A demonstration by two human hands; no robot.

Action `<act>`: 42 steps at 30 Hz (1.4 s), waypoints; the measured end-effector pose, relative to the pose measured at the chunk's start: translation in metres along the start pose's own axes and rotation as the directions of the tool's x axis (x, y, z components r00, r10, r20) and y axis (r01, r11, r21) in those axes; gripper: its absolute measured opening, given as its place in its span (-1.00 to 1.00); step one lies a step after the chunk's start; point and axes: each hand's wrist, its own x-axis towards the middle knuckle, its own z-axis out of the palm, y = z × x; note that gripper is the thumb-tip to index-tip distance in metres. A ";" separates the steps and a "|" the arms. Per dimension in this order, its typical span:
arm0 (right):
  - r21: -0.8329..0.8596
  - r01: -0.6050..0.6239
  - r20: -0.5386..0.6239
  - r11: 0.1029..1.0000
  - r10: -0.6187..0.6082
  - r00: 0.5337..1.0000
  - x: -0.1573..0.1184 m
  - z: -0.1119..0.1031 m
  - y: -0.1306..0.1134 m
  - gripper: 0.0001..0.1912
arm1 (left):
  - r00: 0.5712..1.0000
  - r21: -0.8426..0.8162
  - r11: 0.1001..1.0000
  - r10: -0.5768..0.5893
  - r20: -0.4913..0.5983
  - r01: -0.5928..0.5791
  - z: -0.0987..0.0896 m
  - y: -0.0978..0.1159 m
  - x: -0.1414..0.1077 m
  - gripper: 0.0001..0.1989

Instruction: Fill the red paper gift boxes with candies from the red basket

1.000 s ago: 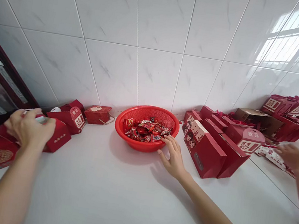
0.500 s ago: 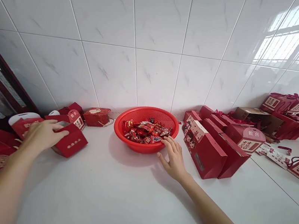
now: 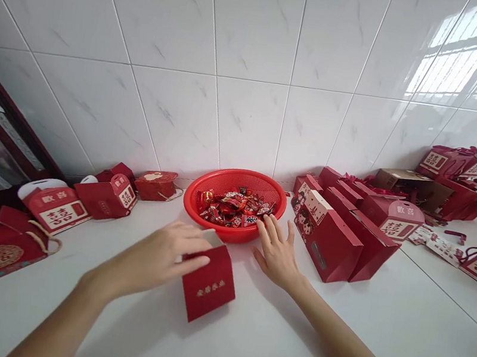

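My left hand (image 3: 172, 252) grips the upper edge of a small red gift box (image 3: 209, 288) with gold characters on its side. The box is tilted over the white table, in front of the red plastic basket (image 3: 229, 236); its inside is mostly hidden by my fingers. Wrapped candies (image 3: 234, 207) in red and dark wrappers lie in the basket. At the basket's right front rim is my right hand (image 3: 277, 256), fingers spread and holding nothing. Whether its fingertips touch the rim I cannot tell.
On the left stand several red gift boxes (image 3: 64, 208), some with rope handles. Tall red boxes (image 3: 332, 241) are lined up to the right of the basket. An opened cardboard box (image 3: 401, 181) and more red boxes sit farther right. A tiled wall (image 3: 248, 119) closes off the back.
My left hand has carried the small red box from the group of boxes on the left to in front of the basket. My right hand has barely moved.
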 end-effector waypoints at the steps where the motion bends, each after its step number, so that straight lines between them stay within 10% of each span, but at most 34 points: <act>1: -0.007 0.002 0.003 1.000 -0.001 1.000 0.000 -0.001 -0.001 -0.41 | 0.998 0.006 0.999 0.038 0.046 -0.038 0.007 0.007 0.004 -0.73; 10: 0.008 -0.002 0.014 1.000 0.002 1.000 -0.002 -0.004 -0.003 -0.36 | 0.986 0.120 0.979 0.164 0.045 -0.168 0.052 0.026 0.016 -0.69; 20: -0.003 -0.008 0.055 1.000 0.008 0.998 0.003 -0.018 -0.005 -0.37 | 0.998 0.061 0.997 0.052 0.024 -0.053 0.036 0.026 0.010 -0.69; 31: 0.183 0.244 0.023 0.952 -0.252 0.967 0.041 -0.082 -0.017 -0.68 | 0.999 0.031 0.999 0.035 0.039 -0.036 0.033 0.017 0.009 -0.51; 42: 0.366 0.297 0.072 0.882 -0.345 0.936 0.057 -0.089 -0.027 -0.69 | 0.999 -0.037 0.999 -0.019 0.032 0.020 0.024 0.012 0.009 -0.56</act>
